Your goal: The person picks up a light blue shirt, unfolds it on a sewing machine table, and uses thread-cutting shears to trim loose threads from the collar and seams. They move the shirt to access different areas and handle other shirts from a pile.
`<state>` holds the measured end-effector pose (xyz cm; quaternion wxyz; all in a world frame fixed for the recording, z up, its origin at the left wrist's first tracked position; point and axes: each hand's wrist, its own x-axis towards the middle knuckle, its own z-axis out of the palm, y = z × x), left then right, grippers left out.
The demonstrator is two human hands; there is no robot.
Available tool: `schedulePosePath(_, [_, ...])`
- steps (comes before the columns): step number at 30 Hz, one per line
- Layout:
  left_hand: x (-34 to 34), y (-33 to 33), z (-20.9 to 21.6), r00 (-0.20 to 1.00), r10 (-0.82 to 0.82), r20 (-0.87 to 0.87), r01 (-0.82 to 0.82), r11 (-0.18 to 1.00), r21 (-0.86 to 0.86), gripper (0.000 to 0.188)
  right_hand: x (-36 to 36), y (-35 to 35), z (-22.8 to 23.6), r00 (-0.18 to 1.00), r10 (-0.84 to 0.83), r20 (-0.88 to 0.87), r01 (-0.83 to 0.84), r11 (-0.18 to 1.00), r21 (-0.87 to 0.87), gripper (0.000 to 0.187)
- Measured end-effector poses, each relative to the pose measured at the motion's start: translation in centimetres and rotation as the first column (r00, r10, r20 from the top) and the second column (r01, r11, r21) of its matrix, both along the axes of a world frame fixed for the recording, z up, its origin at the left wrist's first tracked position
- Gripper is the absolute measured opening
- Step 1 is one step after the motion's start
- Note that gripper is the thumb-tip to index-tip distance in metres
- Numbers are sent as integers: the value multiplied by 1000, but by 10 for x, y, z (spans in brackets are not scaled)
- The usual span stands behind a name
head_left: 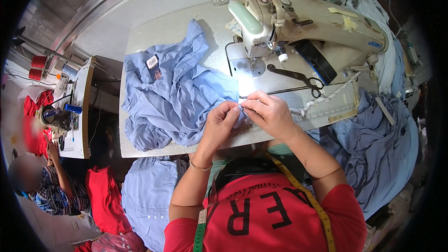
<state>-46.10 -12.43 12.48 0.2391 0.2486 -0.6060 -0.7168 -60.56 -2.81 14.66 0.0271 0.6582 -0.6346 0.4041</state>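
Observation:
A blue garment (172,93) with a dark label tag (153,66) lies crumpled on the sewing table, left of the sewing machine's needle. At its right edge, near the table's front, my left hand (221,120) pinches the cloth between thumb and fingers. Close against it, my right hand (269,113) pinches the same edge, and the fingertips of both almost meet. The bit of cloth between them is mostly covered by the fingers. Behind my hands stands the sewing machine (261,32), its lamp lighting the needle plate (247,60).
Black scissors (298,76) and a dark phone-like slab (316,61) lie right of the needle. A braided white cord (322,99) runs along the table. Blue cloth (373,144) is heaped at right, more blue garments (149,196) at lower left. A co-worker (56,186) sits at another machine, far left.

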Motion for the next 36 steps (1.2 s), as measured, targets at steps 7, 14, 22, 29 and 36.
schedulePosePath(7, [-5, 3, -7, 997, 77, 18, -74, 990, -118, 12, 3, 4, 4, 997, -27, -78, 29, 999, 19, 10])
schedulePosePath(14, [-2, 1, -8, 993, 90, 74, -77, 983, -164, 13, 1, -3, 1, 972, 85, 219, -90, 996, 15, 8])
schedulePosePath(22, [-1, -12, -3, 989, -145, -9, 146, 989, 21, 18, -14, -8, 0, 408, 90, 909, -529, 834, 155, 12])
schedulePosePath(29, [1, -10, -7, 988, -155, 18, 155, 988, 15, 19, -13, -12, 2, 929, 363, -71, -347, 923, 167, 20])
schedulePosePath(36, [-1, -14, -7, 998, -3, 64, 10, 995, -103, 19, -12, 2, 9, 920, 376, -106, -353, 916, 190, 27])
